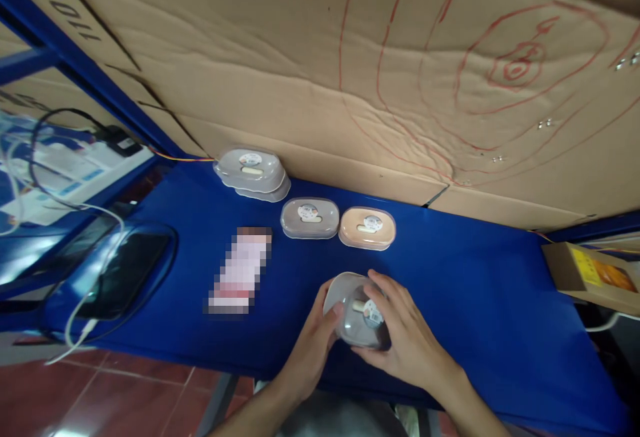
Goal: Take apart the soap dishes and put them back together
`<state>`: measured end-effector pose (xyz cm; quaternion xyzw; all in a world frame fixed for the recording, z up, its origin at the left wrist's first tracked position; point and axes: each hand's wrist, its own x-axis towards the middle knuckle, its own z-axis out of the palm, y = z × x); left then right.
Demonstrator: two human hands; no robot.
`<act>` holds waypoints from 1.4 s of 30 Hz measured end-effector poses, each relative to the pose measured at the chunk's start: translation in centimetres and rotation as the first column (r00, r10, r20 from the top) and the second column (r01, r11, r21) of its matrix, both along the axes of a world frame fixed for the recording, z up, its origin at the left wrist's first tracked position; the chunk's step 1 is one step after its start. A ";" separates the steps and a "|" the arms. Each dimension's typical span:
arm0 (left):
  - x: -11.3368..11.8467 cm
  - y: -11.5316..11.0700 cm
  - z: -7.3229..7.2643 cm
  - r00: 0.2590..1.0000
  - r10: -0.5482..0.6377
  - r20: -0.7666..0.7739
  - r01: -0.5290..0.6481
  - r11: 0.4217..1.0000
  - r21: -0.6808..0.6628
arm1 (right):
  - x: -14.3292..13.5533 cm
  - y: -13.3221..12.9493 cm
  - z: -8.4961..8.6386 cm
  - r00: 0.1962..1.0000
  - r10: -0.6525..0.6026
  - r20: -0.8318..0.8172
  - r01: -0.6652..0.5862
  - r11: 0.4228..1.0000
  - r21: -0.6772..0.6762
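Observation:
Between my two hands is a grey oval plastic box [356, 327] with a clear lid, a pale tab and a round sticker. My left hand [317, 330] grips its left end, the thumb lying on the lid. Curled around the right end is my right hand [400, 327], its fingers over the lid near the sticker. Just beyond, a similar grey box [310, 218] and a peach-coloured box [367, 229] rest side by side on the blue tabletop [460, 304]. Further left, more grey boxes [250, 169] are stacked against the cardboard.
A blurred-out rectangular item [241, 270] lies left of my hands. At the far left sit a dark phone-like device [127, 274] and a white cable [107, 250]. A cardboard wall [280, 110] with red drawn rings closes off the back. A small carton [595, 277] stands at right.

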<state>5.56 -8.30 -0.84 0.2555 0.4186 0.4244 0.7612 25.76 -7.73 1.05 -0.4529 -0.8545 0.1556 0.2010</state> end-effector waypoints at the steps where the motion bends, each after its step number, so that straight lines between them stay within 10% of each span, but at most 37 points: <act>1: -0.1 0.0 -0.3 0.997 0.002 -0.081 0.001 1.000 0.027 | 0.2 0.3 0.0 1.000 0.011 0.013 -0.010 0.999 -0.047; 4: -1.1 1.1 -0.5 0.906 0.115 -0.408 0.028 0.944 0.328 | 0.7 1.7 -0.3 0.999 0.025 0.036 -0.021 0.995 -0.099; 7: -2.7 4.0 0.2 0.595 0.394 -0.701 0.281 0.714 0.641 | 1.0 3.4 -0.6 0.996 0.054 0.074 -0.050 0.997 -0.059; 11: -4.4 9.4 1.3 0.095 0.639 -0.763 0.561 0.599 0.571 | 0.8 5.2 -0.7 0.979 0.114 0.167 -0.118 0.993 0.013; 14: -5.1 12.1 1.1 -0.065 0.589 -0.805 0.634 0.648 0.423 | 0.8 6.1 -0.7 0.969 0.115 0.219 -0.133 0.988 0.072; 42: -5.9 13.4 1.5 -0.028 0.497 -0.867 0.685 0.641 0.345 | 3.0 8.5 -2.6 0.963 -0.134 0.232 0.080 0.970 0.229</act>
